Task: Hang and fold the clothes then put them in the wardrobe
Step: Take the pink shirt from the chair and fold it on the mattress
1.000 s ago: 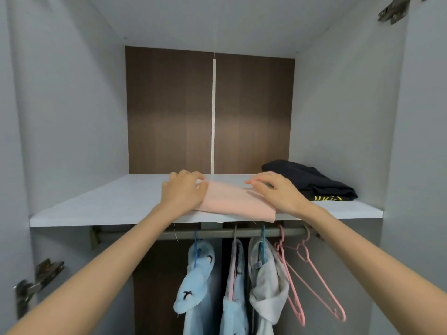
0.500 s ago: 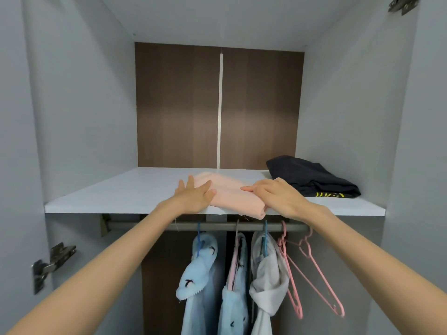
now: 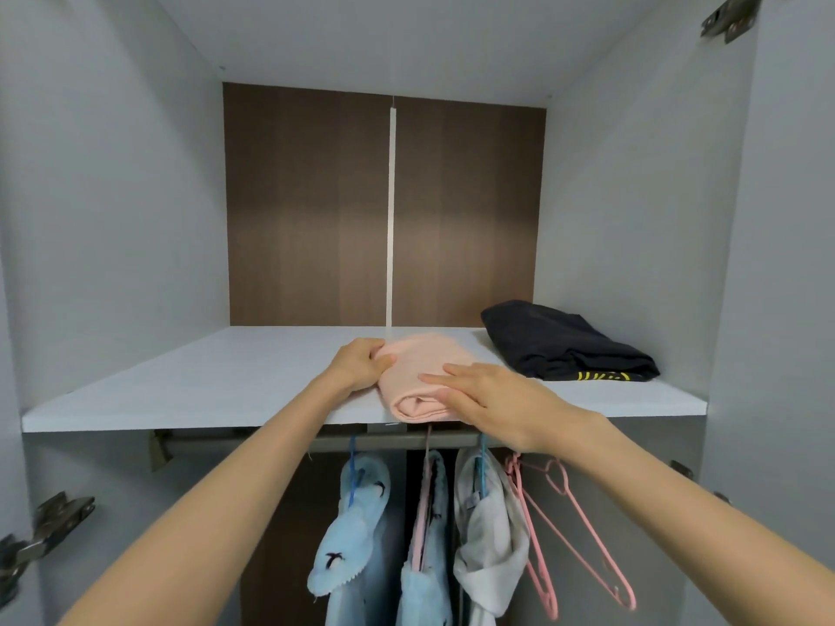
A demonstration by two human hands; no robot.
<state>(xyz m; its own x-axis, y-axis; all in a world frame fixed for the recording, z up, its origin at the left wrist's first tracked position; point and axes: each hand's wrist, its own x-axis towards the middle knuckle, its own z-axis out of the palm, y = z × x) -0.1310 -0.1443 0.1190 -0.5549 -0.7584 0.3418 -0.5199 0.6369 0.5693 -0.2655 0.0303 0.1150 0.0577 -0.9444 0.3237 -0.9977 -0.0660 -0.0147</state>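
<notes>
The folded pink knit cloth point(image 3: 420, 356) lay six-to-twelve; my left hand point(image 3: 359, 365) gripped its nine-o'clock edge, my right hand point(image 3: 492, 395) pressed flat on top.

Both our arms reach forward and upward, bare along their whole visible length, with the forearms converging toward the centre. Our left hand point(image 3: 359, 364) sits knuckles-up with a straight wrist, its fingers and thumb curled onto the left edge of the folded pink cloth point(image 3: 418, 354). Our right hand point(image 3: 494, 395) lies palm-down on top of the same cloth, fingers point(image 3: 440, 378) straight, held together and pointing left. The two hands are near each other but do not touch.
</notes>
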